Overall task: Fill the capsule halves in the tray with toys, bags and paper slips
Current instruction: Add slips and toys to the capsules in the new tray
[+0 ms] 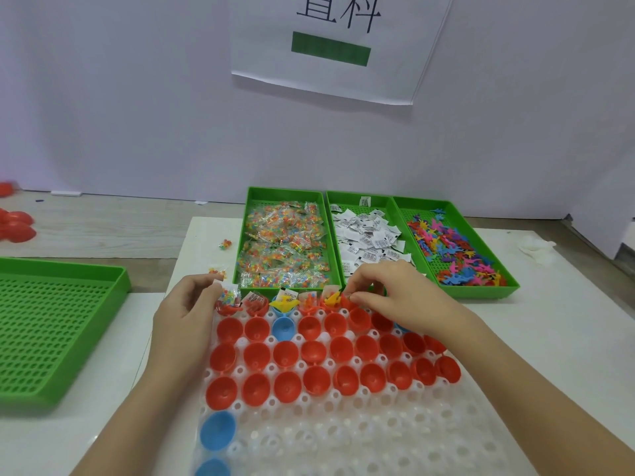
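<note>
A white perforated tray [343, 438] holds rows of red capsule halves [313, 350] and a few blue ones [218, 430]. The far row's halves hold toys, bags and slips, among them a yellow toy [284, 303]. My left hand [187, 310] pinches a small clear bag of coloured beads [229, 293] above the far-left red half. My right hand [391, 293] has its fingers curled over the far row near a yellow toy [332, 298]; what it holds is hidden. Behind stand three green bins: bead bags [283, 249], paper slips [367, 238], plastic toys [453, 252].
An empty green perforated tray [51, 324] lies at the left. Two loose bead bags [225, 244] sit left of the bins. Red capsule halves [15, 225] lie at the far left edge. A white wall with a paper sign [340, 46] closes the back.
</note>
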